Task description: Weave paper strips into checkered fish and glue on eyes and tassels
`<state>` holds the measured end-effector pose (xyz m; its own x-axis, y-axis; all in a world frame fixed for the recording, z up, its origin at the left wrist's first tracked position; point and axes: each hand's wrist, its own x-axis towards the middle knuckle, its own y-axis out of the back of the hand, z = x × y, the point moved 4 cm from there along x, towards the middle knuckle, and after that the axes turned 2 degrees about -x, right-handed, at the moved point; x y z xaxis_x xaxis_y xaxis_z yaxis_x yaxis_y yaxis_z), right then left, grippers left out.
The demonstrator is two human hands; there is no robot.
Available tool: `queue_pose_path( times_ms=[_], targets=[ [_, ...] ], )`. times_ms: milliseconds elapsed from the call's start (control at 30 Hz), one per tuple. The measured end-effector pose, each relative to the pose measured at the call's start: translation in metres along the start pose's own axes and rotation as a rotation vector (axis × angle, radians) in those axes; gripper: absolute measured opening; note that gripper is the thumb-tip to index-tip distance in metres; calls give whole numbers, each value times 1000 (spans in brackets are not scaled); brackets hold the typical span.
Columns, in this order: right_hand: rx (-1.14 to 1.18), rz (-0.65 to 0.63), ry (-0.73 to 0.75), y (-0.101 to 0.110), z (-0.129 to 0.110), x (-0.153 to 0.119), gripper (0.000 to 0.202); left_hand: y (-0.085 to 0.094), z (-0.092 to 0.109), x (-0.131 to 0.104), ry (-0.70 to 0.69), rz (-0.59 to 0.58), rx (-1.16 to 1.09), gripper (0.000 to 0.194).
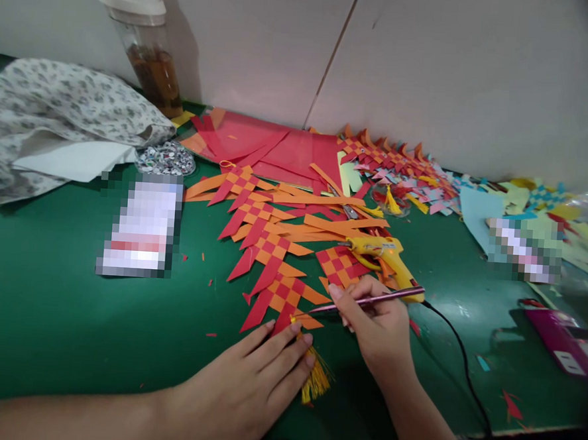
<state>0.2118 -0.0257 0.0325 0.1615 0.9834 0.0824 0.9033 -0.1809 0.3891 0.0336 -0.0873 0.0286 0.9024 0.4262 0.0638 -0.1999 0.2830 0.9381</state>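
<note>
A woven red and orange paper strip [271,246] made of several checkered pieces with pointed ends lies on the green table. At its near end is a yellow tassel [318,374]. My left hand [259,380] lies flat, fingers stretched out, the fingertips on the tassel's top and the paper's lower end. In my right hand [375,318] is a slim metallic pink pen-like tool [389,296], its thin tip pointing left toward the tassel's knot. Whether the tip touches the knot, I cannot tell. A separate checkered piece [339,266] lies just beyond my right hand.
A yellow glue gun [386,255] with a black cord [458,343] lies behind my right hand. Phones [141,227] lie left and right. Beyond are red paper sheets [278,154], a bag of gems [165,158], patterned cloth [61,109], a drink bottle [156,72] and another woven paper piece [377,155].
</note>
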Motion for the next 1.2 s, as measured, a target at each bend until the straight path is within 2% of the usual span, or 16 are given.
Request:
queue_pose_path(
  times_ms=[267, 633, 833, 1200],
  targets=[
    [62, 7, -21, 1, 3, 0, 37, 1, 0, 1, 2, -13, -32, 62],
    [-29, -8, 17, 1, -2, -1, 36, 4, -1, 2, 21, -85, -85, 63],
    [37, -25, 48, 1, -1, 0, 34, 4, -1, 1, 28, -89, -113, 62],
    [-81, -22, 106, 1, -3, -1, 34, 2, -1, 2, 16, -92, -95, 63]
  ],
)
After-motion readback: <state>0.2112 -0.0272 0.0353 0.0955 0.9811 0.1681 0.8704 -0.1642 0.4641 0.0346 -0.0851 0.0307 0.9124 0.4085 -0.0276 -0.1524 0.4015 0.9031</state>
